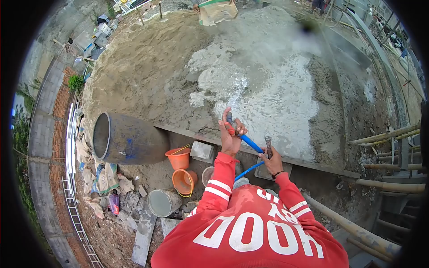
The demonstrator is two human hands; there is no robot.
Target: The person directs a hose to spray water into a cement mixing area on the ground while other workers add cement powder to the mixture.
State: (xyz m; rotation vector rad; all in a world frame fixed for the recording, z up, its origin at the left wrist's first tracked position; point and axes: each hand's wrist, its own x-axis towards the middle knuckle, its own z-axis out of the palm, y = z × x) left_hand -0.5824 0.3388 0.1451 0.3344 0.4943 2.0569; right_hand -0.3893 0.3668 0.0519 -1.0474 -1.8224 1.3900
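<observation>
A blue hose (251, 144) runs up between my arms, with a dark nozzle end pointing at the wet grey cement (268, 96). My left hand (230, 136) is closed round the hose near its front end, beside a red part. Water splashes on the pale cement just ahead of it. Farther right, my right hand (271, 161) grips the hose where it bends, next to a grey-brown fitting (268, 142) that sticks up from the fingers.
A dark barrel (134, 138) lies at the left, near two orange buckets (178, 158) and a water-filled bucket (164, 203). A board (321, 169) edges the cement. Bamboo poles (389, 185) stick in from the right. Another person's hand (196, 8) holds a sack (217, 12) at the top.
</observation>
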